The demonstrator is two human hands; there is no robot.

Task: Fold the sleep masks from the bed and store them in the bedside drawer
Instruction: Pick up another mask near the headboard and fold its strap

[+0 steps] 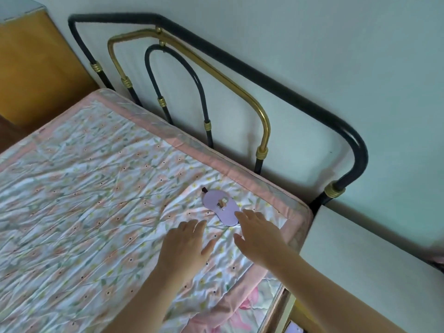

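A lilac, bean-shaped fabric sleep mask (220,207) lies flat and unfolded on the floral quilted bedspread (96,200), near the corner of the bed closest to the black and brass tubular metal headboard (240,92). The mask's face is smooth and pale purple, with a small decoration of cream and brown shapes near its middle, too small to make out. A short dark piece, probably the end of its strap, sticks out from the end of the mask farthest from the hands. The mask sits on the white, flower-printed part of the bedspread, just inside the pink border that runs along the headboard edge. The left hand (186,246) hovers palm down over the bedspread just short of the mask, fingers spread and loosely extended, holding nothing. The right hand (258,233) is likewise open and empty, palm down, its fingertips (237,214) reaching the near end of the mask; whether they actually touch it cannot be told. Beyond the mask's corner of the bed, beside the headboard's end post, stands a white flat-topped bedside cabinet (360,255).
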